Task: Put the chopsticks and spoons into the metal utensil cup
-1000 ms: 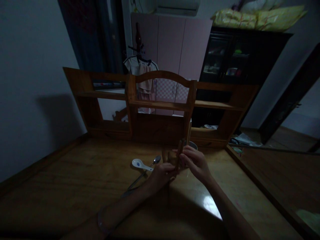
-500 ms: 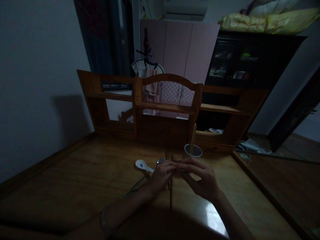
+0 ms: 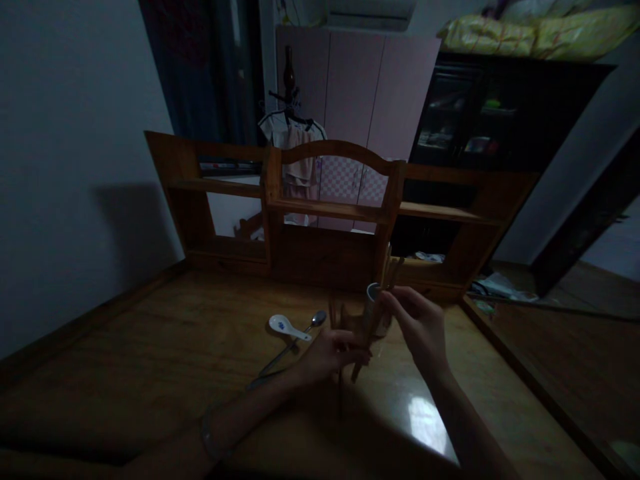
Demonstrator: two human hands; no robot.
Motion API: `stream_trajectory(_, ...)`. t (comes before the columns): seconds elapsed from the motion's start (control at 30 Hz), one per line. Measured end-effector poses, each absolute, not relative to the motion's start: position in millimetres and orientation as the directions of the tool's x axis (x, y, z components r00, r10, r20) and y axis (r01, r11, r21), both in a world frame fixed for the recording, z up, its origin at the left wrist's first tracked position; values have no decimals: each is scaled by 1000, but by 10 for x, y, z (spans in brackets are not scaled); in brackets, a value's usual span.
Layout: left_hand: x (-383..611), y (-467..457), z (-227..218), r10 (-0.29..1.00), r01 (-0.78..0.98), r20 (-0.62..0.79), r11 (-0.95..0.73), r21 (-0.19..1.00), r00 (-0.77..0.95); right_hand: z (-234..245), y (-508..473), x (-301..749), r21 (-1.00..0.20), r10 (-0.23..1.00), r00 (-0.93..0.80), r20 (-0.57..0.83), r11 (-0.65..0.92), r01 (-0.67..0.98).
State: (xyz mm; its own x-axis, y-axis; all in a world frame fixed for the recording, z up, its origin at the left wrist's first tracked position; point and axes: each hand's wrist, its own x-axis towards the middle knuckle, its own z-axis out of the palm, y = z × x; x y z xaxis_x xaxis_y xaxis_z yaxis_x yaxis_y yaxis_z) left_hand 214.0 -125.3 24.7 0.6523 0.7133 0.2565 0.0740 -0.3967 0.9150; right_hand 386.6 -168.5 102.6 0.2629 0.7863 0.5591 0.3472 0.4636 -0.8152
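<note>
Wooden chopsticks [image 3: 374, 325] slant upright between my hands, blurred by motion, so their number is hard to make out. My right hand [image 3: 419, 327] pinches them near the upper part. Lower down, the fingers of my left hand [image 3: 331, 355] close around them. Just behind stands a cup [image 3: 372, 291], largely covered by my right hand and the chopsticks; another light stick seems to rise out of it. Left of my hands, a white ceramic spoon [image 3: 281, 325] with a blue mark lies beside a metal spoon [image 3: 319, 319]. Thin dark sticks [image 3: 341, 395] lie on the table under my left hand.
The wooden table [image 3: 200, 333] meets a wall on the left and has a raised edge on the right. A wooden shelf unit [image 3: 325, 208] spans its back. Beyond are a pink wardrobe [image 3: 350, 93], hanging clothes [image 3: 295, 143] and a dark cabinet [image 3: 490, 120].
My hands, joined at the fingertips before, have moved apart, the right one up and rightward. Chopsticks now show tilted upright between them, and the metal spoon is less covered.
</note>
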Motion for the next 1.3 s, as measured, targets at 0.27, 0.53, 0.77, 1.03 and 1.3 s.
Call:
stream_trajectory(0.27, 2104, -1315, 327, 596, -3, -36, 65, 998, 802, 764, -1339, 4108, -964, 932, 258, 255, 267, -12)
stream_trajectory(0.53, 2100, -1314, 298, 526, -91, -16, 176, 980, 850, 660, -1254, 4144, -973, 950, 268, 160, 197, -118)
stream_trajectory(0.77, 2096, -1328, 314, 529, -105, -4, 176, 979, 849, 619, -1217, 4140, -976, 960, 243, 140, 175, -128)
stream_trajectory(1.03, 2103, -1333, 306, 530, -74, -20, 154, 985, 848, 707, -1291, 4099, -965, 957, 183, 226, 245, -93)
stream_trajectory(1.3, 2099, -1333, 291, 544, -34, -47, 138, 990, 838, 794, -1360, 4050, -948, 943, 143, 299, 311, -69)
